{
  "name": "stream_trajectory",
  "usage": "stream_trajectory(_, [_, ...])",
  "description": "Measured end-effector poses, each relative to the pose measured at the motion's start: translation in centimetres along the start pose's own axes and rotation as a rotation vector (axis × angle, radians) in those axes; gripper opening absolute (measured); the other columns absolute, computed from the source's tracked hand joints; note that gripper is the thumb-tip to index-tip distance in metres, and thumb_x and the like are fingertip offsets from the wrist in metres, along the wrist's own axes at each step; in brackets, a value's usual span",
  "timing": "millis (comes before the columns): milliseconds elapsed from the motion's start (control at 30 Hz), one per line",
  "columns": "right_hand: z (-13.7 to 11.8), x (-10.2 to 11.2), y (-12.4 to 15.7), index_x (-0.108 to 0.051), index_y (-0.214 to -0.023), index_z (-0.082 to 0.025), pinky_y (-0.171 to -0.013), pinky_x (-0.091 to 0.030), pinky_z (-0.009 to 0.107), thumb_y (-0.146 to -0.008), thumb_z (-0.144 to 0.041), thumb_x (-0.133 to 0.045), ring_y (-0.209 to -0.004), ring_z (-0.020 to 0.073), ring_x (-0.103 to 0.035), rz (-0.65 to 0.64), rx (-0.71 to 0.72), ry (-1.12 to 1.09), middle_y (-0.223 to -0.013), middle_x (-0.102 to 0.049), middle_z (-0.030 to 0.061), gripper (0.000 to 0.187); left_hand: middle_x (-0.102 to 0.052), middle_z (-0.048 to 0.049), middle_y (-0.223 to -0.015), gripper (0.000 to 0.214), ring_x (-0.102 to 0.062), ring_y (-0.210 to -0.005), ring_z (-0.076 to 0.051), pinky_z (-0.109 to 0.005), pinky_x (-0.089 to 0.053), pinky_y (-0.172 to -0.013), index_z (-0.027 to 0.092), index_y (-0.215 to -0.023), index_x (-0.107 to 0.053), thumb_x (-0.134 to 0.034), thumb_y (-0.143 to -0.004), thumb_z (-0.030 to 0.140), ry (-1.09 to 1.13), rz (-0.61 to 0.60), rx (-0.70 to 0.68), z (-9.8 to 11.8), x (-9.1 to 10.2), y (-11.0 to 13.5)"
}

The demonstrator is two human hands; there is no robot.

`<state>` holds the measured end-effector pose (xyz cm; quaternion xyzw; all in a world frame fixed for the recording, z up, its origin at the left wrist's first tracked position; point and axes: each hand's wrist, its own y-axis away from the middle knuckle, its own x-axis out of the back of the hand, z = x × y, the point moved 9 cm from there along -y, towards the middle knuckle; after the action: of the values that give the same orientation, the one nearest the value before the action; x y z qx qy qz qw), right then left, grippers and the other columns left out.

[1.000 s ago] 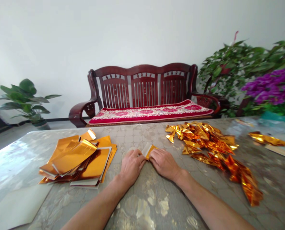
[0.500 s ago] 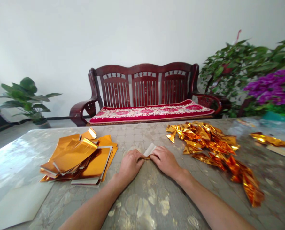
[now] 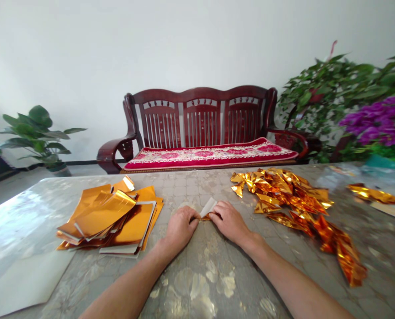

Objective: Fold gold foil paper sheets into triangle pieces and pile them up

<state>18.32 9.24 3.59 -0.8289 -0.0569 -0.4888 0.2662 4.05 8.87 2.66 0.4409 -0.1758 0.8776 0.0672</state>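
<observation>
Between my left hand (image 3: 180, 228) and my right hand (image 3: 229, 222) is a small folded piece of gold foil paper (image 3: 207, 209), its white back showing as a flap. Both hands pinch it at the middle of the stone table top (image 3: 191, 188), with their fingertips close together. To the left of my left hand lies a stack of gold foil sheets (image 3: 113, 219) with white backs, some overlapping. A heap of folded gold foil pieces (image 3: 284, 195) lies to the right of my right hand, and its tail reaches towards the table's near right.
A gold foil strip (image 3: 373, 194) lies on a board at the far right, by a clear plastic bag (image 3: 337, 177). A white sheet (image 3: 26, 283) lies at the near left. Beyond the table's far edge stand a dark wooden bench (image 3: 200, 119) with a red cushion, and potted plants.
The foil piece now shows less gold, and its white flap stands folded between my hands. My hands sit closer together than a second ago. The view has drifted slightly.
</observation>
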Motion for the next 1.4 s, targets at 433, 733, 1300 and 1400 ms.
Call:
stream_trajectory(433, [0.3,-0.1,-0.1,-0.064,-0.074,-0.021,-0.078,-0.039,0.027,-0.09,-0.023,-0.06,-0.089,0.0169,-0.056,-0.003,-0.043,0.007,-0.085,-0.063,0.0014,0.016,-0.065,-0.0011,-0.083,0.012,-0.059,-0.085,-0.017,-0.027,-0.041,-0.078,0.021,-0.078,-0.067,-0.058,-0.085,0.022,-0.032,0.011,0.006,0.4,0.1,0.1])
stream_trajectory(733, [0.3,-0.2,-0.2,-0.061,-0.071,-0.02,-0.077,-0.039,0.027,-0.087,-0.022,-0.062,-0.088,0.0171,-0.055,-0.003,-0.07,0.034,-0.084,-0.062,0.0014,0.016,-0.063,-0.0016,-0.083,0.013,-0.059,-0.084,-0.016,-0.026,-0.04,-0.076,0.02,-0.075,-0.064,-0.057,-0.086,0.022,-0.135,0.012,0.018,0.9,0.0,0.1])
stream_trajectory(1300, [-0.1,-0.1,-0.2,-0.059,-0.072,-0.02,-0.078,-0.039,0.028,-0.087,-0.019,-0.06,-0.087,0.0181,-0.054,-0.009,-0.078,0.073,-0.084,-0.061,0.0029,0.016,-0.063,-0.0039,-0.087,0.019,-0.058,-0.087,-0.019,-0.029,-0.039,-0.077,0.021,-0.075,-0.065,-0.055,-0.09,0.028,-0.278,0.017,0.031,1.6,0.0,0.2])
stream_trajectory(1400, [-0.2,-0.1,-0.2,-0.059,-0.071,-0.02,-0.077,-0.038,0.028,-0.087,-0.019,-0.06,-0.087,0.0181,-0.053,-0.006,-0.073,0.078,-0.083,-0.06,0.0027,0.016,-0.063,-0.0042,-0.088,0.02,-0.058,-0.087,-0.019,-0.03,-0.039,-0.077,0.021,-0.076,-0.064,-0.054,-0.091,0.029,-0.292,0.015,0.033,1.5,-0.1,0.2])
